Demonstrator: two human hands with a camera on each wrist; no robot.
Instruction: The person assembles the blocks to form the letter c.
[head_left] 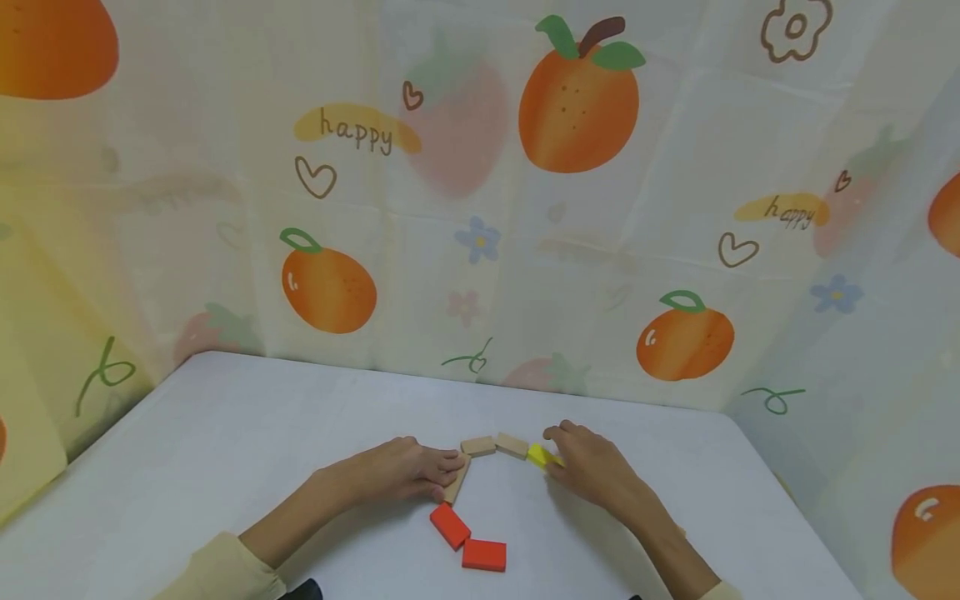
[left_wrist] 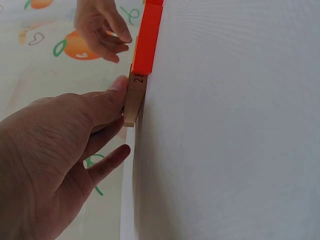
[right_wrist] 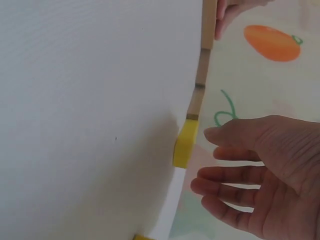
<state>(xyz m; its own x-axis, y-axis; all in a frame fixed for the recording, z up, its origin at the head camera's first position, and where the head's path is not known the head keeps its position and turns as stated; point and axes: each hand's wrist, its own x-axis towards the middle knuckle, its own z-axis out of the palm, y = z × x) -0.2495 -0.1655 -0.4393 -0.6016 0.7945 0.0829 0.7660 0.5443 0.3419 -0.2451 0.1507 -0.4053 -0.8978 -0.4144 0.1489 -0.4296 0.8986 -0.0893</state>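
A curved row of blocks lies on the white table. Two red blocks (head_left: 483, 555) form its near end, followed by a wooden block (head_left: 454, 487) marked with printed digits. My left hand (head_left: 408, 471) has its thumb and fingertips on that wooden block's upper edge, its fingers partly covering it in the head view; the little finger stands free in the left wrist view. Two more wooden blocks (head_left: 512, 445) lead to a yellow block (right_wrist: 184, 144). Next to the yellow block, my right hand (right_wrist: 260, 175) has loosely spread fingers and nothing between them.
Part of a small tan piece (head_left: 681, 531) shows behind the right forearm. Another yellow piece (right_wrist: 144, 238) enters the right wrist view at its bottom edge. A fruit-printed cloth (head_left: 480, 250) hangs behind the table (head_left: 337, 400) and at both sides.
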